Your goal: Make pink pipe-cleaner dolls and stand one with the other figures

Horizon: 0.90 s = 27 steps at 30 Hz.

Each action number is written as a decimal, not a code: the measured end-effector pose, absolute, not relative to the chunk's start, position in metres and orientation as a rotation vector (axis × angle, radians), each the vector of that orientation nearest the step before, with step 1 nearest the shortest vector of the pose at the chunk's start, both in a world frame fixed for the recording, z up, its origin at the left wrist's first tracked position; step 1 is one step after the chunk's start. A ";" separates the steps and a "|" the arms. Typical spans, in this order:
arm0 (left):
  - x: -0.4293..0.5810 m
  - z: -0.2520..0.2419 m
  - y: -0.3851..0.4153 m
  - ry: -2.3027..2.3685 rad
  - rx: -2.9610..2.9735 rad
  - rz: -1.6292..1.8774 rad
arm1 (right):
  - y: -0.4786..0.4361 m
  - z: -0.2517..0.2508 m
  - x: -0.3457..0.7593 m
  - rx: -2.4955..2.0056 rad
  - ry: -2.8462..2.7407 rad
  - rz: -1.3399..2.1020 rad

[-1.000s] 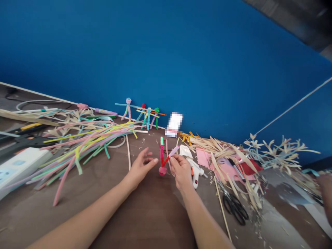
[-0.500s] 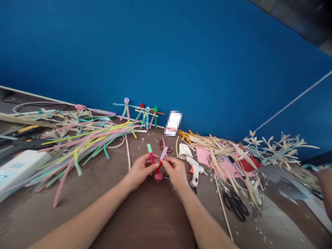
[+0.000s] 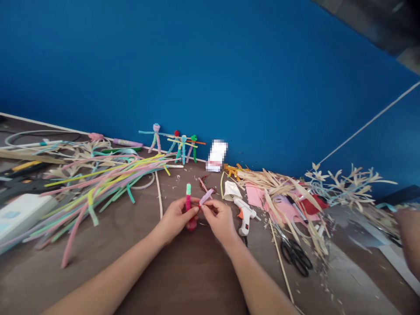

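A small pipe-cleaner figure point(image 3: 188, 202) in pink and red with a green tip is pinched between both my hands over the brown table point(image 3: 183, 271). My left hand point(image 3: 175, 216) grips its upright pink stem. With its fingers closed, my right hand point(image 3: 219, 218) holds a lilac limb of the same figure point(image 3: 206, 197). The figure's round pink end point(image 3: 191, 225) shows below my fingers.
Several long pastel pipe cleaners point(image 3: 98, 183) lie at left. Finished pipe-cleaner figures point(image 3: 177, 144) lean on the blue wall. A white glue gun point(image 3: 244, 214), black scissors point(image 3: 295, 256) and straw strips point(image 3: 282, 188) lie at right. Another person's hand point(image 3: 408, 236) shows at the right edge.
My left hand came in from open on the table and closed on the figure's stem. Both hands and the figure shifted slightly left and lower.
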<state>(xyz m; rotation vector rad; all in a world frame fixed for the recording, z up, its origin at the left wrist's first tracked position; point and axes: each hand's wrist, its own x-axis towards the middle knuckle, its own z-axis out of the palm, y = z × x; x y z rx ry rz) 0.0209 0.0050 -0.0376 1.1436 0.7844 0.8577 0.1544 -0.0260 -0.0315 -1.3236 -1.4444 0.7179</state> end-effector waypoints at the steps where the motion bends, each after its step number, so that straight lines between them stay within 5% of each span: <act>1: 0.021 -0.039 0.006 0.783 1.127 0.871 | -0.026 -0.031 0.154 -1.325 -1.441 0.725; 27: 0.021 -0.038 0.005 0.761 1.097 0.839 | -0.022 -0.038 0.158 -1.335 -1.396 0.868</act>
